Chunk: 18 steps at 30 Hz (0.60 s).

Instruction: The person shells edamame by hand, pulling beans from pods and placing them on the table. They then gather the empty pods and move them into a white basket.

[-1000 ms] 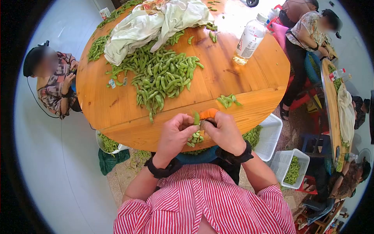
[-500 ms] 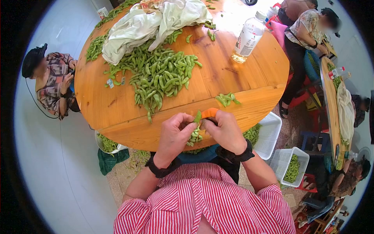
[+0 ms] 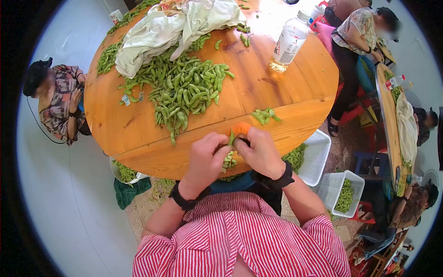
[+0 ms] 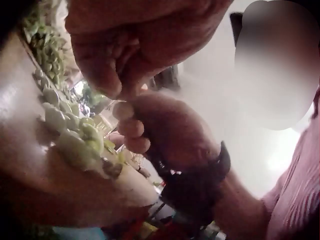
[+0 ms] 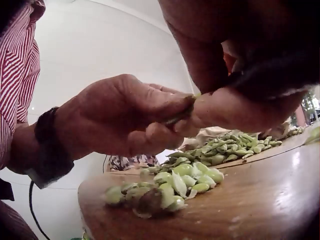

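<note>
Above the near edge of the round table, my left hand [image 3: 208, 154] pinches a green soybean pod [image 3: 232, 137] between thumb and fingers. My right hand [image 3: 262, 151], with an orange cover [image 3: 241, 128] on one finger, meets it and pinches the same pod at its other side. In the right wrist view the thumbs come together, and the pod is mostly hidden between them. Below the hands, a small heap of shelled soybeans [image 5: 187, 182] lies on the wood near the edge. Farther in is a large pile of unopened pods [image 3: 189, 87].
A whitish cloth [image 3: 159, 37] lies behind the pile. A bottle of yellowish liquid [image 3: 290, 44] stands at the right, and a few loose pods [image 3: 265, 115] lie nearer. White baskets [image 3: 314, 159] with pods are on the floor at right. Other people sit at left and right.
The pod has tipped over and sits lower between the fingers, and my right hand has closed in on it. The whole table shifts slightly left in view.
</note>
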{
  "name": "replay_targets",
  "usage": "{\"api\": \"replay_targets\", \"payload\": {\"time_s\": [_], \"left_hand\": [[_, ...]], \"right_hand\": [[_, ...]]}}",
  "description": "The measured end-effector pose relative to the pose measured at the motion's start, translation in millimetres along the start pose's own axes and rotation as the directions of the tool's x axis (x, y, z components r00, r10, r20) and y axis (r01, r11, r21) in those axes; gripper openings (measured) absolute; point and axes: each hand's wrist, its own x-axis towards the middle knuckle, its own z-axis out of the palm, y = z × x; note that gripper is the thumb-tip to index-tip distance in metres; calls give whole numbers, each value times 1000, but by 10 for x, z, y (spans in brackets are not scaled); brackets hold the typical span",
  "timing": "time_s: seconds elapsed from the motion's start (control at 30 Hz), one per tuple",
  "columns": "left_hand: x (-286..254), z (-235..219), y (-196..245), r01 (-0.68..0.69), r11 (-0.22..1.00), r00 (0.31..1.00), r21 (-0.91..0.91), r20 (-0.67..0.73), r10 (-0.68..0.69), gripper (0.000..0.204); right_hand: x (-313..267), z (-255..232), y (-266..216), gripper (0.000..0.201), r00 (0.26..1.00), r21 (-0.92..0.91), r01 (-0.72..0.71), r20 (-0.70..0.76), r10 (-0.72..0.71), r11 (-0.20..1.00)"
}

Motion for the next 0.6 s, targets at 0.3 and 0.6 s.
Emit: {"api": "replay_targets", "payload": {"time_s": [0.3, 0.6], "left_hand": [[22, -205, -87, 758, 185, 615, -625, 591, -522, 10], [50, -219, -63, 756, 393, 650, -523, 528, -547, 15]], "right_hand": [[-23, 31, 67, 12, 981, 316, -167, 149, 125, 934], [5, -50, 46, 8, 988, 69, -28, 156, 17, 997]]}}
